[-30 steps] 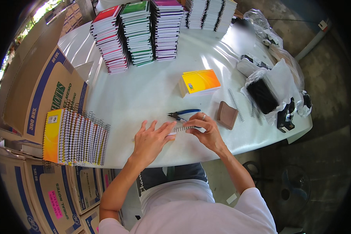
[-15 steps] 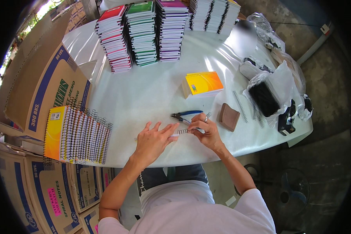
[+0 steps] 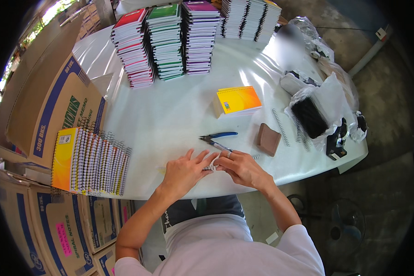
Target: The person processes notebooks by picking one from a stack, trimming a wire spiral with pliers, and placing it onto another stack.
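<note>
Close to the table's front edge, a thin metal spiral wire coil (image 3: 210, 168) shows between my two hands. My right hand (image 3: 246, 171), with a ring on one finger, is closed around the coil, and the coil's tail (image 3: 256, 157) sticks out past the knuckles. Under my left hand (image 3: 183, 175) lies a small notepad, almost wholly hidden; only a faint yellow edge (image 3: 162, 170) shows beside the hand. The left fingers bend over it, their tips near the coil. Just beyond my hands rest blue-handled pliers (image 3: 217, 136), jaws to the left. A brown block (image 3: 268, 139) sits right of them.
Yellow-orange notepads (image 3: 238, 100) are stacked mid-table. Spiral-bound notebooks (image 3: 89, 161) stand in a row at left, beside an open carton (image 3: 69, 103). Red, green and purple notebook piles (image 3: 163, 43) rise at the back. Loose coils (image 3: 280, 126) and plastic-wrapped black coils (image 3: 310, 117) lie right.
My right hand has moved nearer to my left hand along the coil, so less of the wire shows between them. The pliers' handles show more fully now.
</note>
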`<action>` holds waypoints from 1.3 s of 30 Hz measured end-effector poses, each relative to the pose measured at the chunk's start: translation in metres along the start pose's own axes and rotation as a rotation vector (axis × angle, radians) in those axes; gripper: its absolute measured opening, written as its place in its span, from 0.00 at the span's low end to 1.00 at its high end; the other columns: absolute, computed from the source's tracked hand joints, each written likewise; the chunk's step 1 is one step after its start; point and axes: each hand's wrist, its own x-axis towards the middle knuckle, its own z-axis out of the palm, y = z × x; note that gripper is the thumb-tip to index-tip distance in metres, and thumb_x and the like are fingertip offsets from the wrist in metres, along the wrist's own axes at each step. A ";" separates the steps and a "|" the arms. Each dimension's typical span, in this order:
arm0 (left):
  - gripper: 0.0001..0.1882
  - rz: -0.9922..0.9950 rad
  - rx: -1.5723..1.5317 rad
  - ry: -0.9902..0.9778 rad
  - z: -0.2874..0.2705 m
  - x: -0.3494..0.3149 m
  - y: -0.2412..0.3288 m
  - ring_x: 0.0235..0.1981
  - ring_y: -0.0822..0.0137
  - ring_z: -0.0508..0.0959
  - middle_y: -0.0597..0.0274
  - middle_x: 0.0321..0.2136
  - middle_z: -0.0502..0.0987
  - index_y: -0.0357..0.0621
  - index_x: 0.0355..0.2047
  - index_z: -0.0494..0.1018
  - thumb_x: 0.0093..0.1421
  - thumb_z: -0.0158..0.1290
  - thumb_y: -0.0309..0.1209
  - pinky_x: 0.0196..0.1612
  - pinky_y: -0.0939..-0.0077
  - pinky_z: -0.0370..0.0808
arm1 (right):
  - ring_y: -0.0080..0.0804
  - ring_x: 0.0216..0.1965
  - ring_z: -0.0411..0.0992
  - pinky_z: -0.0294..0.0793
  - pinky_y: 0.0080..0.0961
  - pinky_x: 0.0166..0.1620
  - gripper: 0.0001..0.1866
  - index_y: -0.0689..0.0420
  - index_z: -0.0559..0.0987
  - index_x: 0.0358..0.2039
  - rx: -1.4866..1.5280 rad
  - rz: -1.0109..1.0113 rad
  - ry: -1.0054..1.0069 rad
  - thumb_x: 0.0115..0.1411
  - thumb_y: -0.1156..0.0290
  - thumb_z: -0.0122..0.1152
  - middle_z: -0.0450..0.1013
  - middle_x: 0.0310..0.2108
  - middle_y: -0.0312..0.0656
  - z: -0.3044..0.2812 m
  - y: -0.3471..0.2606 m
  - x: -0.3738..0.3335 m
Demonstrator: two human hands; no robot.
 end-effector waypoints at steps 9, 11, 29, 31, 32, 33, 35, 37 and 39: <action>0.39 0.114 -0.033 0.068 0.005 -0.007 -0.008 0.43 0.54 0.80 0.64 0.46 0.79 0.59 0.67 0.57 0.57 0.54 0.52 0.37 0.64 0.80 | 0.45 0.60 0.66 0.60 0.43 0.64 0.38 0.45 0.76 0.58 -0.195 0.578 -0.301 0.43 0.66 0.76 0.65 0.62 0.48 -0.091 0.090 -0.039; 0.43 0.014 -0.052 0.094 -0.002 -0.009 -0.011 0.41 0.53 0.80 0.60 0.44 0.79 0.58 0.68 0.55 0.54 0.57 0.52 0.37 0.64 0.80 | 0.44 0.61 0.66 0.60 0.40 0.64 0.36 0.47 0.75 0.59 0.251 0.432 -0.203 0.47 0.63 0.74 0.68 0.61 0.48 -0.097 0.067 -0.017; 0.52 -0.250 -0.109 0.024 -0.005 -0.017 -0.037 0.35 0.55 0.81 0.58 0.34 0.78 0.54 0.71 0.47 0.52 0.62 0.50 0.32 0.63 0.78 | 0.37 0.52 0.74 0.68 0.30 0.57 0.22 0.57 0.83 0.47 0.812 0.076 -0.459 0.59 0.55 0.65 0.78 0.50 0.45 -0.007 0.040 0.080; 0.51 -0.263 -0.109 0.018 -0.006 -0.017 -0.037 0.35 0.55 0.81 0.58 0.35 0.78 0.54 0.70 0.48 0.52 0.62 0.51 0.32 0.63 0.78 | 0.38 0.55 0.72 0.68 0.34 0.58 0.21 0.58 0.83 0.46 0.701 0.177 -0.508 0.57 0.58 0.67 0.76 0.52 0.45 -0.006 0.039 0.085; 0.51 -0.271 -0.100 0.022 -0.006 -0.018 -0.037 0.35 0.56 0.81 0.58 0.35 0.78 0.54 0.70 0.49 0.51 0.63 0.51 0.32 0.63 0.78 | 0.38 0.55 0.72 0.68 0.34 0.58 0.21 0.59 0.83 0.46 0.903 0.093 -0.495 0.58 0.58 0.66 0.76 0.52 0.45 -0.007 0.043 0.083; 0.51 -0.278 -0.090 0.026 -0.006 -0.018 -0.037 0.35 0.56 0.81 0.58 0.35 0.78 0.55 0.70 0.50 0.51 0.63 0.51 0.31 0.63 0.78 | 0.37 0.55 0.72 0.68 0.33 0.58 0.20 0.59 0.83 0.46 1.103 0.007 -0.480 0.58 0.59 0.66 0.76 0.53 0.45 -0.006 0.049 0.078; 0.50 -0.288 -0.079 0.051 -0.007 -0.020 -0.038 0.35 0.56 0.81 0.57 0.34 0.78 0.57 0.69 0.52 0.50 0.63 0.51 0.31 0.63 0.78 | 0.39 0.54 0.72 0.68 0.33 0.58 0.21 0.61 0.83 0.45 1.097 0.020 -0.479 0.57 0.59 0.66 0.76 0.52 0.46 -0.004 0.044 0.077; 0.48 -0.335 -0.101 0.013 -0.013 -0.021 -0.038 0.36 0.56 0.81 0.57 0.37 0.78 0.60 0.69 0.54 0.50 0.64 0.51 0.32 0.62 0.78 | 0.42 0.55 0.72 0.68 0.34 0.58 0.24 0.64 0.83 0.44 0.656 0.192 -0.493 0.56 0.57 0.66 0.75 0.52 0.51 -0.003 0.036 0.083; 0.48 -0.420 -0.159 -0.086 -0.025 -0.018 -0.035 0.40 0.55 0.82 0.57 0.41 0.79 0.63 0.68 0.55 0.49 0.64 0.50 0.34 0.61 0.79 | 0.47 0.55 0.72 0.68 0.36 0.59 0.27 0.66 0.83 0.44 1.072 0.057 -0.412 0.55 0.53 0.65 0.75 0.51 0.56 0.001 0.043 0.075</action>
